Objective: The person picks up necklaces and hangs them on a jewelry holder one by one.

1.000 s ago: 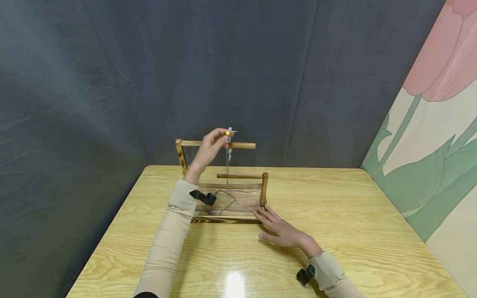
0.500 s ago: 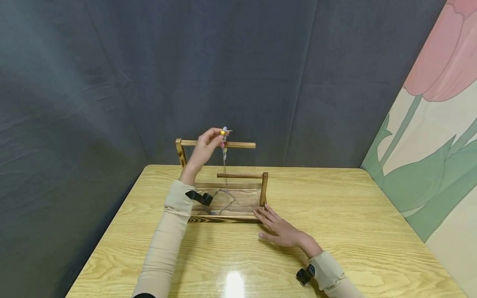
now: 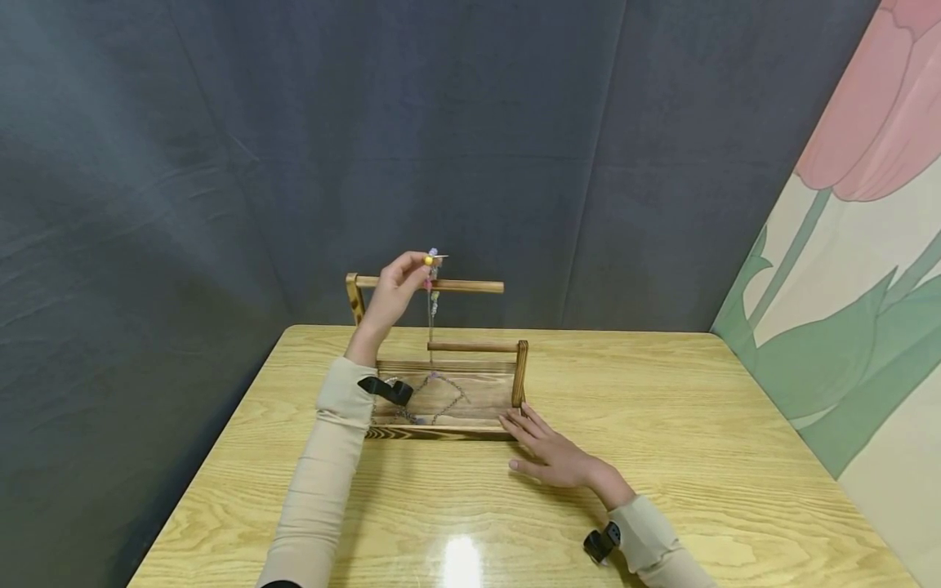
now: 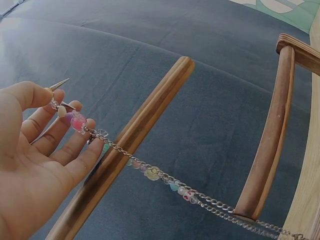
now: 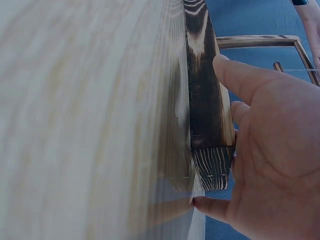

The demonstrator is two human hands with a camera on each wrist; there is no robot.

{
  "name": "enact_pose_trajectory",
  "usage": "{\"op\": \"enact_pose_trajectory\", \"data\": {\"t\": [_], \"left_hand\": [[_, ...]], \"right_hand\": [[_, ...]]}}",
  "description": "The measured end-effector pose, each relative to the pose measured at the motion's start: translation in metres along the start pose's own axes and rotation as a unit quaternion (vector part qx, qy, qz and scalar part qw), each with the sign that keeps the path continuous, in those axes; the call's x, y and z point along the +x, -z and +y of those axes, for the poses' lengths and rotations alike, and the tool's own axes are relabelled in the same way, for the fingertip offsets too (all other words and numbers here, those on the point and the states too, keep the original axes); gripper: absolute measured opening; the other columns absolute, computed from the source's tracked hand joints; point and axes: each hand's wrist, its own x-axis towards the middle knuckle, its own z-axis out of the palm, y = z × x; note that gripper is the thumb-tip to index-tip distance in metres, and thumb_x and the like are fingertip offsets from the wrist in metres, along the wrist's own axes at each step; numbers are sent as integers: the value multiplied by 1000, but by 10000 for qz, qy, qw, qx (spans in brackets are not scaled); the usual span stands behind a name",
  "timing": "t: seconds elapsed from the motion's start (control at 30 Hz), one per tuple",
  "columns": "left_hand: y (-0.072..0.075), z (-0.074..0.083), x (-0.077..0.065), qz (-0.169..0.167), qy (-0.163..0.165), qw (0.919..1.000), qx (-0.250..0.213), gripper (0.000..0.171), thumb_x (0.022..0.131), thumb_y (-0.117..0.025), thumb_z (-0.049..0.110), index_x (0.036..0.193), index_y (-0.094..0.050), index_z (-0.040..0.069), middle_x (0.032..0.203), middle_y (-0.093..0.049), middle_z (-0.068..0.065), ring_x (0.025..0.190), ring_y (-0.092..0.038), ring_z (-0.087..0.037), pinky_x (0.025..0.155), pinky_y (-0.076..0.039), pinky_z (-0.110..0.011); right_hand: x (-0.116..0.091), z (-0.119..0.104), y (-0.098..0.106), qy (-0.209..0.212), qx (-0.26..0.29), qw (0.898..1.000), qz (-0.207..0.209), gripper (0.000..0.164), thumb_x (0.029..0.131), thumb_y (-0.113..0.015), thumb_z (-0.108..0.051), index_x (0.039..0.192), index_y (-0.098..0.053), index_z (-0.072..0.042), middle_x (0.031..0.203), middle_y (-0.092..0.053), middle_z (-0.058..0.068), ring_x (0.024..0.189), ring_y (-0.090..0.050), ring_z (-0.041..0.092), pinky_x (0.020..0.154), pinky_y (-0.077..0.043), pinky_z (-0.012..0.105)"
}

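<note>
Chain (image 4: 120, 149) strung with beads (image 4: 78, 121) hangs pinched in the left hand (image 3: 393, 291); the right hand (image 3: 562, 459), loosely spread, touches the corner of the wooden rack (image 3: 448, 434).

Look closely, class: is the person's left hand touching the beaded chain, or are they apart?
Touching. The left wrist view shows it: the left hand pinches the beaded chain, its beads emerging right beneath the thumb tip.

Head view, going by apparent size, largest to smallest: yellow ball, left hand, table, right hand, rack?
1. Table
2. Rack
3. Left hand and right hand: too alike to rank
4. Yellow ball
</note>
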Motion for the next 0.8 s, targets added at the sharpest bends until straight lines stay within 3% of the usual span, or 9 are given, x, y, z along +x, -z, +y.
{"op": "enact_pose_trajectory", "data": {"t": [0.33, 0.63, 0.8], "left_hand": [[7, 0, -3, 65, -73, 10000, -23, 28, 98, -47, 12, 117, -52, -7, 118, -56, -19, 91, -54, -29, 82, -49, -28], [15, -6, -4, 87, -355, 9992, -137, 26, 97, -50, 18, 113, -56, -1, 119, -54, -26, 92, -56, -24, 80, -49, -24], [20, -5, -6, 167, -217, 9996, 1, 27, 97, -48, 15, 115, -53, -6, 119, -55, -24, 93, -55, -26, 80, -49, -24]], "right_hand": [[-2, -1, 1, -32, -7, 10000, -10, 69, 97, -46, -39, 150, -13, -10, 154, -8, 17, 141, 4, 39, 101, -25, 67], [-2, -4, 3, -75, -27, 10000, -16, 68, 97, -47, -37, 150, -13, -11, 155, -8, 16, 141, 4, 38, 102, -24, 65], [-2, -4, 2, -66, -47, 10000, -12, 68, 97, -48, -36, 150, -14, -11, 154, -9, 16, 141, 4, 38, 102, -24, 66]]}}
